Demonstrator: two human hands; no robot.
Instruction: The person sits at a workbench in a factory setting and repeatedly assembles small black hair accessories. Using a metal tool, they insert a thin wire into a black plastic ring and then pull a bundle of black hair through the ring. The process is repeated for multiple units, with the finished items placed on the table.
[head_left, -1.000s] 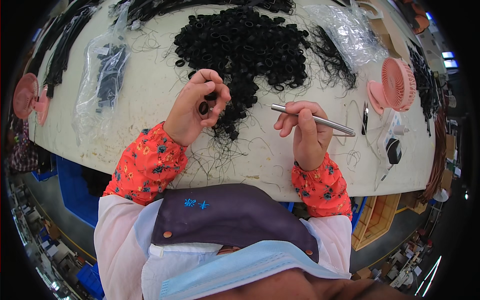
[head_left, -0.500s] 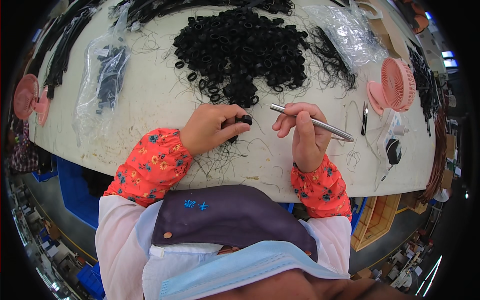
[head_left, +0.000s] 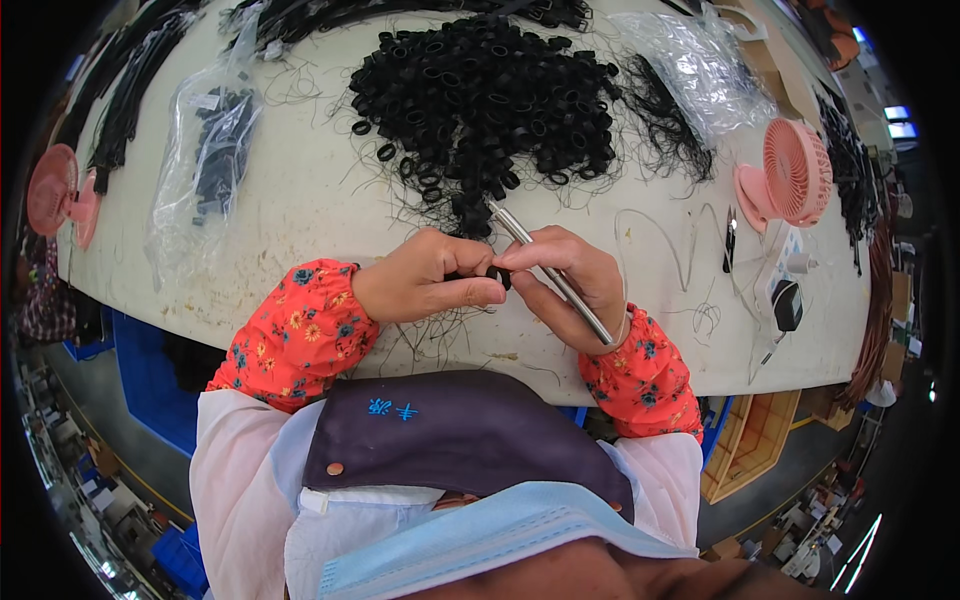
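My left hand (head_left: 425, 280) pinches a small black ring (head_left: 497, 276) between thumb and fingers, just above the near edge of the pale table (head_left: 300, 220). My right hand (head_left: 570, 280) meets it from the right, fingertips touching the same ring, while a slim metal tool (head_left: 550, 272) lies gripped across its palm, one tip pointing up-left toward the pile. A large heap of black rings (head_left: 485, 95) lies directly beyond both hands. Loose black threads are scattered under my wrists.
A pink desk fan (head_left: 790, 180) stands at the right, another pink fan (head_left: 55, 195) at the left edge. A clear bag of black parts (head_left: 205, 160) lies left, an empty clear bag (head_left: 695, 65) back right. Small scissors (head_left: 731, 240) and a black charger (head_left: 787, 303) lie right.
My left hand came down from the pile with a black ring and moved right. My right hand swung the metal tool steeper and closed in until both hands met on the ring.
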